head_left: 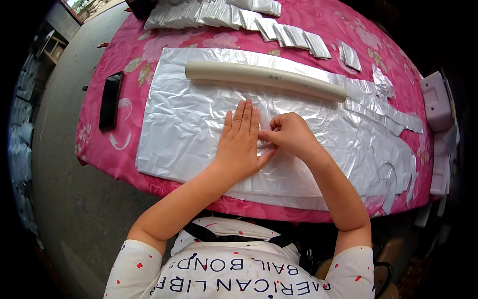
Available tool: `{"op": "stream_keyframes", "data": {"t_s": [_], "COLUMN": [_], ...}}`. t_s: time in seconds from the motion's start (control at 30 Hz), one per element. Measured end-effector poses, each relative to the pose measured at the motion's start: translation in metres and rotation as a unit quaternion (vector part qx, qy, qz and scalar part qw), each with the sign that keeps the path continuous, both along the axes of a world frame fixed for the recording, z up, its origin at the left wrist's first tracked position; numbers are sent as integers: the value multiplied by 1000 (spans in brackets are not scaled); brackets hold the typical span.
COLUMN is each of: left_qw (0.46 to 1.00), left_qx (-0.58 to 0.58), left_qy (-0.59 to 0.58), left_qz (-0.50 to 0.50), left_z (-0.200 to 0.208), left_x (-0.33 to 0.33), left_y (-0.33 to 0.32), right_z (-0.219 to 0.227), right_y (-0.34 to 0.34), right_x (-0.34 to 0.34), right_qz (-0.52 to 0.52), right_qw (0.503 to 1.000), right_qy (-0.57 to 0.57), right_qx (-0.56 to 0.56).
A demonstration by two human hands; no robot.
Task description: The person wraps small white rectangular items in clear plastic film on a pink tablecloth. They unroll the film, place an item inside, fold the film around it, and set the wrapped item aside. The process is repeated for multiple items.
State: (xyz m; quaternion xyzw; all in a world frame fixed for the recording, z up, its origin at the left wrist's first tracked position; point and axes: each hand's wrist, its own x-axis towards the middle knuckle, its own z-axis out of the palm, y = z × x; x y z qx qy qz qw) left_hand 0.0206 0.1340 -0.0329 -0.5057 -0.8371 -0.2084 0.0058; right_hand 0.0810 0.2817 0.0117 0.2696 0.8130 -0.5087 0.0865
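Observation:
A stack of shiny whitish plastic bags [174, 119] lies flat and creased in front of me, with cut handle strips at its right end. My left hand [239, 142] rests palm down on it, fingers stretched and pointing away from me. Close against its right side, my right hand [293, 132] is closed, thumb and forefinger pinching what appears to be the edge of a thin plastic bag [264, 113]. That edge is partly hidden by my fingers. Beyond both hands, a beige plastic pipe [264, 77] lies across the stack.
A long row of small folded plastic bags [214, 15] runs along the table's far side, with one folded packet [349, 56] apart from it. A dark phone [110, 101] lies at the left on the pink flowered tablecloth [134, 74]. Pale pink plastic containers [438, 102] stand off the right edge.

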Motion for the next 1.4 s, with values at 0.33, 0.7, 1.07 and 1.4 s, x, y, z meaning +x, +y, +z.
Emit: {"op": "stream_keyframes", "data": {"t_s": [0.33, 0.7, 1.07, 1.4], "left_qw": [999, 999, 943, 712], "left_qx": [-33, -50, 190, 54], "left_qy": [-4, 11, -223, -688], "left_qz": [4, 8, -158, 130], "left_z": [2, 1, 20, 1], "left_x": [0, 1, 30, 79], "left_y": [1, 0, -81, -170], "right_z": [2, 8, 0, -30], "right_y": [-14, 2, -26, -58], "right_x": [13, 30, 8, -15], "right_qz": [12, 21, 128, 218], "right_qw": [983, 991, 860, 890], "right_qy": [51, 24, 361, 231], "right_qx": [178, 132, 337, 327]}}
